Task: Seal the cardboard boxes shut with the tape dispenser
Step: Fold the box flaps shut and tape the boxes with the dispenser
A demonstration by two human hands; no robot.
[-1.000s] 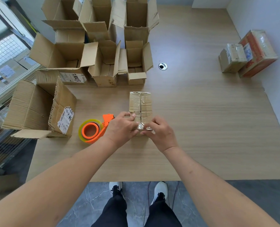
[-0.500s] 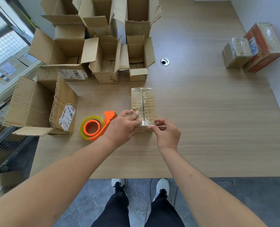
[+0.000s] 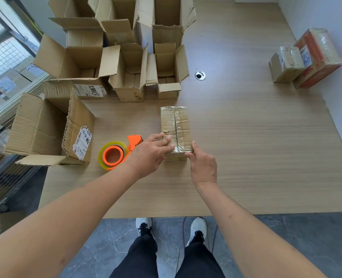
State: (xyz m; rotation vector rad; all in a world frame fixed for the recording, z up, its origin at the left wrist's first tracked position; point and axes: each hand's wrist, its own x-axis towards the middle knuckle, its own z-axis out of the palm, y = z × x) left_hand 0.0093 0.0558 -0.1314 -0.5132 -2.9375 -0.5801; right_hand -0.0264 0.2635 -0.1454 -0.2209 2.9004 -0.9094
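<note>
Small taped box (image 3: 176,129): sitting near the middle of the table (image 3: 246,147), its long axis running away from the person. Clear tape is covering the top seam and wrapping over the far end; how far it is running down the near face is hard to tell, as both hands are masking that end.

Left hand (image 3: 149,153): lying with fingers (image 3: 166,138) straight and spread flat over the box's near left top edge, pressing down. Its palm is hiding the box's left side wall.

Right hand (image 3: 203,167): thumb is touching the near right corner; the other fingers are curling under and out of sight, so whether they are pinching tape or only bracing the box cannot be told.

Dispenser (image 3: 117,154): orange, carrying a clear roll, lying on the table just left of the left hand; its front end is being hidden by that hand.

Open boxes (image 3: 126,77): clustered at the far left, the rearmost cut off by the frame's top.

2 sealed parcels (image 3: 304,59): resting by the right wall.

Against 0.5 s ago: the right hand is sitting closer against the box corner; the left hand, box and dispenser are keeping their places.
</note>
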